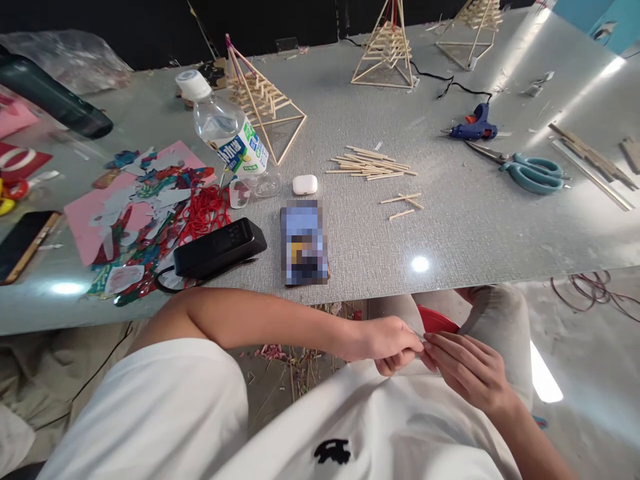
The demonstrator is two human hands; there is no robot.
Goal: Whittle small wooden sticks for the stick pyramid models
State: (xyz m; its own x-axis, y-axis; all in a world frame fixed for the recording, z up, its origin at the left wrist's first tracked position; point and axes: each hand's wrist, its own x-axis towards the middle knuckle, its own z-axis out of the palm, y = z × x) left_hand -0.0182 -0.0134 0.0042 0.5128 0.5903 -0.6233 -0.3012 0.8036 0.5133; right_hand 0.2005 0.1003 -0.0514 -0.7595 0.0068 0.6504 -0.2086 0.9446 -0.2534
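Note:
Both hands meet over my lap, just below the table's front edge. My left hand [393, 343] is closed in a pinch, its fingertips against those of my right hand [467, 367]. The right fingers are also pressed together. A tiny pale bit shows between the fingertips, too small to name. Nearest on the table are a few loose short sticks [403, 205], with a pile of thin wooden sticks [370, 164] behind them. A phone [304, 243] with a lit, blurred screen lies left of the sticks, a white earbud case [305, 185] just beyond it.
Stick pyramids [265, 107] stand along the back. A bottle [225, 130], red string [203, 210], scraps [145, 220], a black device [220, 248] and a second phone [25, 243] crowd the left. Rightward lie a blue glue gun [473, 125], teal-handled scissors [533, 172] and wooden strips [597, 157].

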